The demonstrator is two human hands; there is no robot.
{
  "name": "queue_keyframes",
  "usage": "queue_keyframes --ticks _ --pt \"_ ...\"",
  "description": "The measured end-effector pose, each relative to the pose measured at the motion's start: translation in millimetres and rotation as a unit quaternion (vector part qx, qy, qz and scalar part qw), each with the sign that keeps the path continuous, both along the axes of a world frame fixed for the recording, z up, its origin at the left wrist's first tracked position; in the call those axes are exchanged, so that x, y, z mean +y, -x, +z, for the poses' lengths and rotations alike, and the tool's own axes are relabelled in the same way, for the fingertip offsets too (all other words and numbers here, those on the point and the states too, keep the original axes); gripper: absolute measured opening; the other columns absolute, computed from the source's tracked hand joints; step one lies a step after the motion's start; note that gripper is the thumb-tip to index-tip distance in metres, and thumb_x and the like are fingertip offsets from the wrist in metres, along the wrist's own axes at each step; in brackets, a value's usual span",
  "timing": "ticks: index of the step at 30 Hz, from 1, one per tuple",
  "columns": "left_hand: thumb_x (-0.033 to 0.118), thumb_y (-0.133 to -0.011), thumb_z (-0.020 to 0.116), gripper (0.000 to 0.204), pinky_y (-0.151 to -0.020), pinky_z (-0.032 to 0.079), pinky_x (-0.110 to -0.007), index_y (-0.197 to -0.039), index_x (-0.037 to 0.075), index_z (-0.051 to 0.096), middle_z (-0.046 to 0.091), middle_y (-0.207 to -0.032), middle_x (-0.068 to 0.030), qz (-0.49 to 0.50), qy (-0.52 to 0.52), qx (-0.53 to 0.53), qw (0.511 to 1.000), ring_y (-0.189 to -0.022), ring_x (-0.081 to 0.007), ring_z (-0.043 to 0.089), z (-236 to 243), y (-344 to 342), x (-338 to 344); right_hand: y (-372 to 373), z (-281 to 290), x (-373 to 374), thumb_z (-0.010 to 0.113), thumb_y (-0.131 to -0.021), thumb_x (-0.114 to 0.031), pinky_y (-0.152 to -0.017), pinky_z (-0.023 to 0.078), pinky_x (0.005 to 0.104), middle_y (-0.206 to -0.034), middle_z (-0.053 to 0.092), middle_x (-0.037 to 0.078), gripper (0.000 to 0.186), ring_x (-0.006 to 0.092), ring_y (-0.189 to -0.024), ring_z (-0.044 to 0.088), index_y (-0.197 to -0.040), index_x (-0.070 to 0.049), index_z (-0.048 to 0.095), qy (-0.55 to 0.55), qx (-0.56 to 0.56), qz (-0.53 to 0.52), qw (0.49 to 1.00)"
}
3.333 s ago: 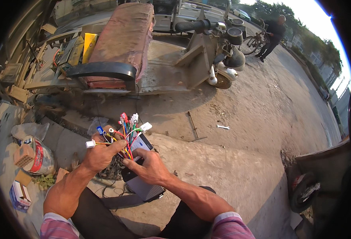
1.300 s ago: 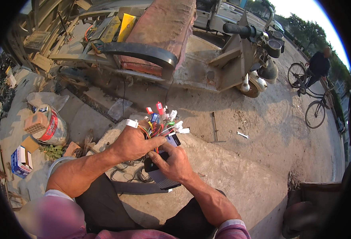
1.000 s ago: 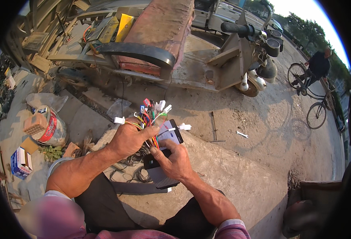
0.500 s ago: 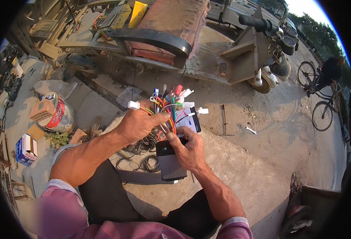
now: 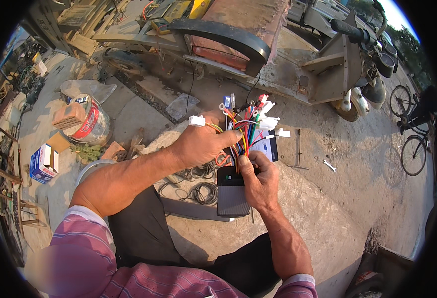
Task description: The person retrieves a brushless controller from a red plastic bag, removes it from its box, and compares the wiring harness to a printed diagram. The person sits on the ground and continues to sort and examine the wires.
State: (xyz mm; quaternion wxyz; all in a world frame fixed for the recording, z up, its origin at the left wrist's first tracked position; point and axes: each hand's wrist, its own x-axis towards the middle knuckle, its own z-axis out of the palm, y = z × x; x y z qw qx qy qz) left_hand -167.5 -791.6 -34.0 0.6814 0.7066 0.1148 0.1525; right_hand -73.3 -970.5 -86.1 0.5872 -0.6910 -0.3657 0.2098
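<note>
Between my hands stands a bundle of coloured wires (image 5: 243,133), tipped with white and red plastic plugs and ring terminals. My left hand (image 5: 202,145) pinches the upper part of it; a white connector (image 5: 197,120) sticks out beside the knuckles. Lower down, my right hand (image 5: 260,180) is closed round the base of the same wires, thumb on the near side. They run down to a black finned controller box (image 5: 232,200), which hangs below the right hand. Behind that hand a printed paper sheet (image 5: 264,147) on something dark is partly hidden.
Coiled black cable (image 5: 203,192) lies on the ground past my knees. At left are a bucket (image 5: 97,121) with a brick (image 5: 69,115) on it and a blue-white carton (image 5: 44,163). A worn three-wheeler (image 5: 298,64) stands ahead; a wrench (image 5: 329,165) lies at right.
The view has shifted, so everything sits farther right and slightly differently in height. Both hands keep their hold on the wires, and the box still hangs below them.
</note>
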Motion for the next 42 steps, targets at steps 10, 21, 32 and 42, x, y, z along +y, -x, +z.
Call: queue_keyframes --ticks 10,21,32,42 --pt "0.015 -0.094 0.073 0.021 -0.077 0.054 -0.032 -0.104 -0.003 0.07 0.071 -0.092 -0.0052 0.018 -0.072 0.042 0.996 -0.083 -0.0105 0.062 9.3 -0.5 -8.6 3.2 9.0 2.9 0.066 -0.103 -0.032 -0.065 0.053 0.0358 -0.074 0.071 0.012 0.035 0.019 -0.068 0.067 -0.1 0.002 0.071 0.056 -0.045 0.018 0.997" --pt "0.016 -0.096 0.065 0.019 -0.073 0.053 -0.034 -0.103 -0.002 0.069 0.072 -0.087 -0.0096 0.051 -0.168 0.063 0.982 -0.079 -0.0124 0.063 3.8 0.5 -8.5 -0.4 2.7 6.6 0.062 -0.105 -0.035 -0.063 0.049 0.0373 -0.066 0.063 0.013 0.04 0.0173 -0.063 0.058 -0.093 0.003 0.069 0.086 -0.015 -0.031 0.996" --pt "0.016 -0.098 0.072 0.02 -0.074 0.053 -0.029 -0.108 0.0 0.073 0.074 -0.091 -0.0018 0.067 -0.141 0.065 0.986 -0.082 -0.0062 0.06 -8.8 -6.7 -4.9 3.2 4.2 5.2 0.063 -0.104 -0.03 -0.064 0.051 0.0365 -0.07 0.067 0.013 0.034 0.0171 -0.065 0.063 -0.096 0.001 0.072 0.058 -0.031 -0.009 0.998" --pt "0.021 -0.103 0.065 0.027 -0.066 0.048 -0.031 -0.094 -0.002 0.075 0.067 -0.076 -0.0011 0.065 -0.067 0.022 0.995 -0.069 -0.0077 0.055 -5.6 -1.3 -6.9 -0.3 -6.0 7.6 0.062 -0.105 -0.032 -0.061 0.048 0.0384 -0.066 0.06 0.011 0.038 0.0178 -0.063 0.056 -0.09 0.002 0.068 0.042 -0.021 -0.037 0.998"
